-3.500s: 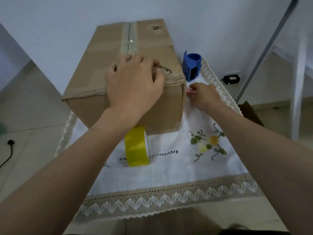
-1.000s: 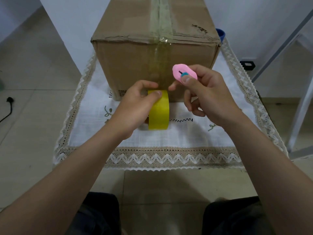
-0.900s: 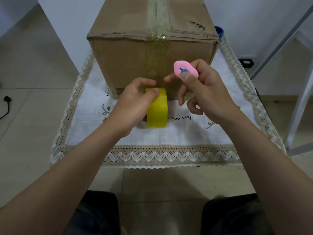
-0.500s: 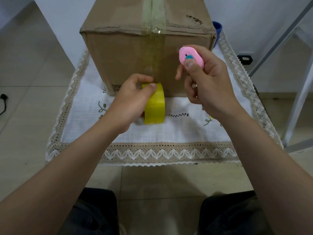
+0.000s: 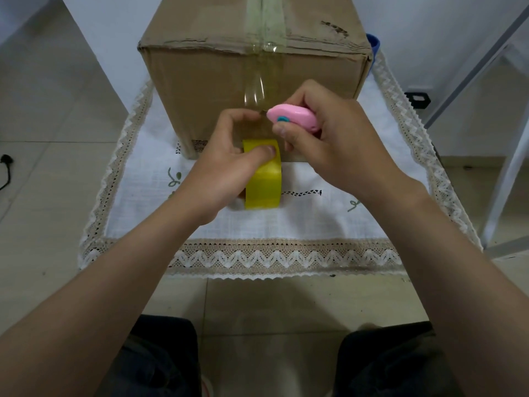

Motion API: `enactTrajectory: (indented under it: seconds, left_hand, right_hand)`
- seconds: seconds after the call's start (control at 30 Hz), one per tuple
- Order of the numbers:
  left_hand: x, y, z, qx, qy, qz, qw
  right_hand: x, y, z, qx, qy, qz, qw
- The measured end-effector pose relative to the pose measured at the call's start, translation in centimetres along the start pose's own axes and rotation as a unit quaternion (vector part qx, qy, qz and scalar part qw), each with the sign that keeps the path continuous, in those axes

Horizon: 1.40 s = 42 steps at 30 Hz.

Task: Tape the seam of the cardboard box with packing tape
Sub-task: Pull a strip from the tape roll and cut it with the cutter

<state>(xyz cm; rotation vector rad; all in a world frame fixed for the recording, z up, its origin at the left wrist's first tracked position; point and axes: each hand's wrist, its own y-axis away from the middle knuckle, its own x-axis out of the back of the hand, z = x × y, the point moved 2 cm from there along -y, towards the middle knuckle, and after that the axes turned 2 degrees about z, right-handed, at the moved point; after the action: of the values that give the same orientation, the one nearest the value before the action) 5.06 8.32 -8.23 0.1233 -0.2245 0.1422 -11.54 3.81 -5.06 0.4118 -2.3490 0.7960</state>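
**Cutter meets tape at box front**

A brown cardboard box (image 5: 200, 90) sits at 12 o'clock on a white embroidered cloth w/ lace zigzag trim (image 5: 286, 224). A strip of clear packing tape (image 5: 264, 27) runs along the top seam, over the near edge & down the front face.

The left hand (image 5: 226, 164), near centre, grips a yellow roll of packing tape (image 5: 263, 181) standing on edge on the cloth, just in front of the box; thumb lies over the roll's top, forefinger reaches up toward the tape on the box face.

The right hand (image 5: 335, 138), at approx 1 o'clock from the roll, is closed around a small pink oval cutter w/ teal button (image 5: 294, 118). Its tip points to 9 o'clock & meets the tape beside the left forefinger.

A blue object (image 5: 373, 43) peeks from behind the box at 1 o'clock.
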Motion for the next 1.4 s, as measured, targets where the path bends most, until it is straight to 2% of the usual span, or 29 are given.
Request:
enactTrajectory:
  seconds: [0.33, 0.5, 0.97, 1.4]
  left_hand:
    - [0.3, 0.4, 0.4, -0.040, 0.004, -0.056, 0.998]
    - [0.3, 0.5, 0.3, -0.038, 0.021, -0.066, 0.997]
    - [0.9, -0.1, -0.3, -0.055, 0.040, -0.076, 0.995]
    - [0.7, -0.2, -0.1, -0.046, 0.049, -0.072, 0.995]
  right_hand:
    - [-1.0, -0.8, -0.2, 0.056, 0.093, -0.036, 0.993]
    - [-1.3, -1.4, -0.2, 0.048, 0.106, -0.022, 0.993]
    - [-1.8, -2.3, -1.1, 0.054, 0.126, -0.055, 0.989]
    - [-2.4, -2.6, -1.3, 0.043, 0.133, -0.037, 0.989]
